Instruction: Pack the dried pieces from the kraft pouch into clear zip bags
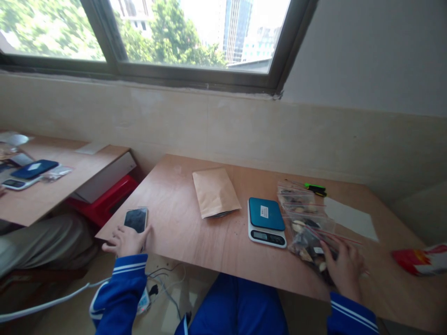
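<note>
My left hand (130, 241) rests at the table's left front corner with its fingers spread, over the near end of a dark-screened smartphone (136, 219) lying flat. At the right, my right hand (344, 265) has thumb and fingers on the nearest clear zip bag (307, 249), which has a red seal strip and mixed light and dark pieces inside. Several more zip bags (298, 204) overlap in a row behind it. Left of them stands a digital kitchen scale (267, 222) with a blue top. A brown kraft paper pouch (215, 191) lies flat in the middle.
A green and black cutter or pen-like tool (316, 188) and a white paper sheet (351, 217) lie behind the bags. A red packet (421, 259) lies far right. At left, another table (84, 167) holds a second scale (31, 173); a red stool (104, 200) and a person's leg (45, 246) are nearby.
</note>
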